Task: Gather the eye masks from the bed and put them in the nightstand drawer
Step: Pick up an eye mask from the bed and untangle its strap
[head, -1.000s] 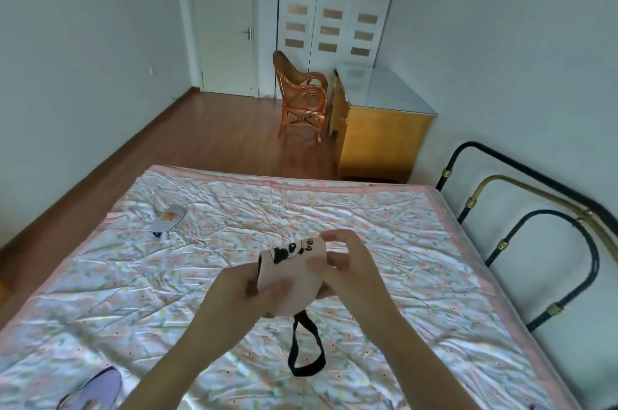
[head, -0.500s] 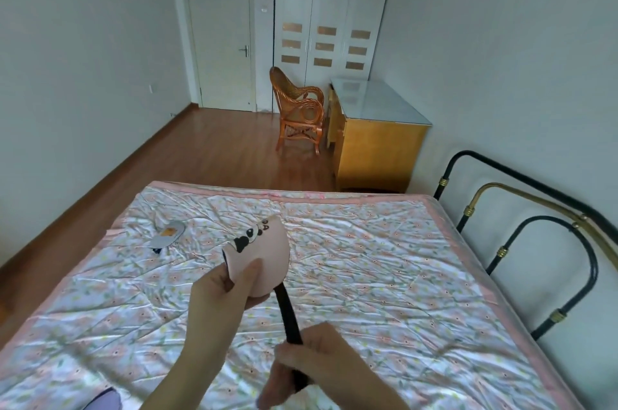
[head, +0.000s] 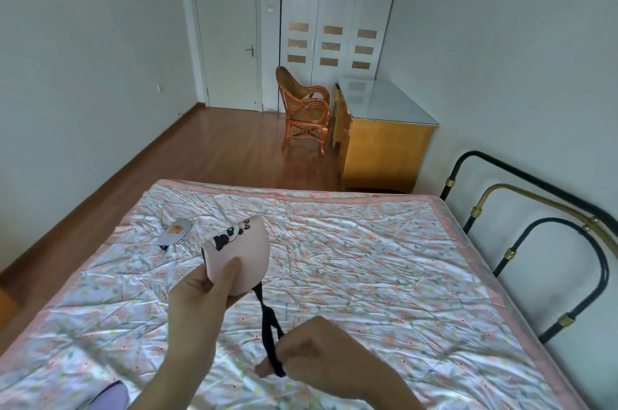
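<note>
My left hand [head: 200, 292] pinches a folded pink eye mask [head: 244, 254] with a panda print, held above the bed [head: 368, 259]. Its black elastic strap [head: 269, 329] runs down to my right hand [head: 311, 352], which grips the strap's lower end. A grey eye mask [head: 175, 230] with an orange patch lies on the quilt at the far left. A purple eye mask [head: 112, 396] shows at the bottom left edge, partly cut off by the frame and my left arm.
A black and brass metal bed frame [head: 535, 259] rises on the right. Beyond the bed stand a yellow wooden cabinet [head: 381, 148] with a glass top, a rattan chair [head: 306, 112], a white wardrobe [head: 334, 25] and a closed door [head: 227, 25]. Wooden floor lies to the left.
My right hand left the mask, slid down its strap and now pulls it taut low down. My left hand keeps the folded mask raised; the view has tilted slightly.
</note>
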